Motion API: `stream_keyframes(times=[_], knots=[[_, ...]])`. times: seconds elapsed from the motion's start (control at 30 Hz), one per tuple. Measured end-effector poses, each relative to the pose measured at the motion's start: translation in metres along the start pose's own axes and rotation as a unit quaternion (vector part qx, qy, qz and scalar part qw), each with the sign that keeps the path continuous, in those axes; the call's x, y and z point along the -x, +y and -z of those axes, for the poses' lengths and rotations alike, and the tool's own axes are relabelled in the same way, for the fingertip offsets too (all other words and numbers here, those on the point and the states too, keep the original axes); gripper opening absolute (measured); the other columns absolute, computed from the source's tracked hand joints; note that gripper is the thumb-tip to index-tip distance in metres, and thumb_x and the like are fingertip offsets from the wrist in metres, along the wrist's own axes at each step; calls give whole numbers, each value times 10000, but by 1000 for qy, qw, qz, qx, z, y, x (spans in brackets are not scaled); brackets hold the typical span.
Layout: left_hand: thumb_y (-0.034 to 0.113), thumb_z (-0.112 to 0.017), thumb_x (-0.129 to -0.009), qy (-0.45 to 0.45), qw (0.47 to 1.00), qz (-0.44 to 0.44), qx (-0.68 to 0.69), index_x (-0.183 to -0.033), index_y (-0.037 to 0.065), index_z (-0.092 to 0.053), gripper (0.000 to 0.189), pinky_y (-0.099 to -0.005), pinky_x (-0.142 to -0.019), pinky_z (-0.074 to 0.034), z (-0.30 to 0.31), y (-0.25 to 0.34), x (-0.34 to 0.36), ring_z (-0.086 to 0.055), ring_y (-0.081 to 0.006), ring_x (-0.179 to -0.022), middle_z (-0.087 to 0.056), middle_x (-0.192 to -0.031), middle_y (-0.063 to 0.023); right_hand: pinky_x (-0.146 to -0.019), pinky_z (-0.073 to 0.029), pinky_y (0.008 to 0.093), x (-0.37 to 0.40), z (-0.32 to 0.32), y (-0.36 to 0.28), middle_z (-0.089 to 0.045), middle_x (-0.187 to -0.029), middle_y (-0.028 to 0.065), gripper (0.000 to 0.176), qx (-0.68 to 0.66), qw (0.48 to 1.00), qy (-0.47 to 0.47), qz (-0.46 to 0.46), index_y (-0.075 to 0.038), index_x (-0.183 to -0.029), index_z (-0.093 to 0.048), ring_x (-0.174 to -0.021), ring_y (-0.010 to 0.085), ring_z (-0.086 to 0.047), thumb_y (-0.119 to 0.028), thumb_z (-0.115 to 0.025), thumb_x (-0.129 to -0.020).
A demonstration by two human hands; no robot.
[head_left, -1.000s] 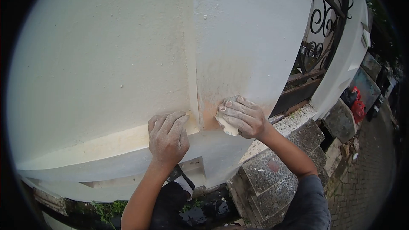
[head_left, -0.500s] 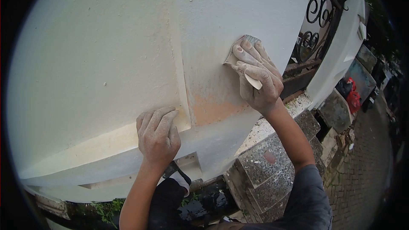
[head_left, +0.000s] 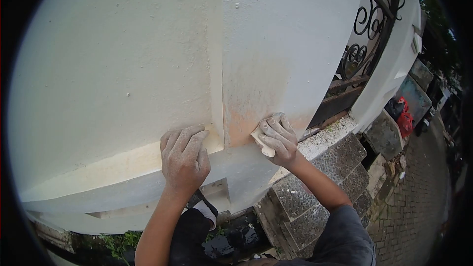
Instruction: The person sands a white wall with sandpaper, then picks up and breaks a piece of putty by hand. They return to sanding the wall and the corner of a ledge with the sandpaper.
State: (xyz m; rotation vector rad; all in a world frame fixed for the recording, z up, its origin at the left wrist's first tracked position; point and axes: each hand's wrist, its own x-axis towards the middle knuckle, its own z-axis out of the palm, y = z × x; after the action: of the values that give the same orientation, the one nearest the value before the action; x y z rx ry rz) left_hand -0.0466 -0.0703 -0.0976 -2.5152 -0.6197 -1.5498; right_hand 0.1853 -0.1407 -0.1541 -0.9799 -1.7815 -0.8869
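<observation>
A white wall (head_left: 281,34) stands before me, with a worn peach-orange patch (head_left: 239,127) low on its raised strip. My right hand (head_left: 281,138), grey with dust, presses a folded piece of sandpaper (head_left: 265,148) against the wall at the lower right of that patch. The fingers hide most of the sheet; a pale edge sticks out by the thumb. My left hand (head_left: 185,157), dusty too, rests with bent fingers on the cream ledge (head_left: 118,162) at the corner of the recessed panel. Nothing shows in it.
A black wrought-iron gate (head_left: 367,34) is to the right of the wall. Below are stepped stone slabs (head_left: 315,202) and a dark wet gutter (head_left: 236,239), with my foot (head_left: 207,212) beside the wall. A red plastic bag (head_left: 405,120) lies farther along the paved lane (head_left: 414,202).
My right hand has slid down the wall and slightly left with the sandpaper, from above the orange patch to its lower right edge. The left hand stays on the ledge. The view has shifted slightly.
</observation>
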Motion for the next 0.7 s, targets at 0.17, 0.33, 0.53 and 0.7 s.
stream_keyframes(times=[0.17, 0.33, 0.53, 0.7], knots=[[-61, -537, -619, -6, 1000, -12, -3, -829, 34, -607, 240, -360, -777, -398, 0, 0, 0, -575, -253, -817, -628, -881, -84, -1059, -86, 557, -51, 13, 12, -652, -1022, 86, 190, 73, 995, 69, 23, -115, -926, -559, -1036, 251, -588, -164, -660, -773], [-57, -534, -596, -2, 1000, -8, 3, -822, 32, -610, 255, -361, -768, -397, 0, 0, 0, -575, -253, -804, -628, -881, -85, -1066, -66, 556, -25, -2, -3, -651, -1030, 71, 157, 18, 999, 32, -32, -136, -907, -555, -1087, 224, -557, -189, -644, -788], [-49, -540, -585, -9, 1000, -17, 2, -809, 37, -613, 251, -356, -770, -393, -1, 0, 0, -573, -250, -798, -629, -878, -78, -1054, -25, 588, -50, 9, 7, -645, -1053, 36, 148, 41, 998, 36, 0, -170, -891, -552, -1106, 198, -543, -192, -653, -785], [-45, -544, -584, -10, 1000, -8, -9, -806, 38, -614, 247, -359, -770, -394, -4, 1, -1, -576, -249, -793, -632, -870, -75, -1046, -40, 597, -15, -7, -7, -649, -1046, 29, 159, 17, 997, 41, -60, -179, -863, -550, -1110, 192, -541, -220, -672, -771]])
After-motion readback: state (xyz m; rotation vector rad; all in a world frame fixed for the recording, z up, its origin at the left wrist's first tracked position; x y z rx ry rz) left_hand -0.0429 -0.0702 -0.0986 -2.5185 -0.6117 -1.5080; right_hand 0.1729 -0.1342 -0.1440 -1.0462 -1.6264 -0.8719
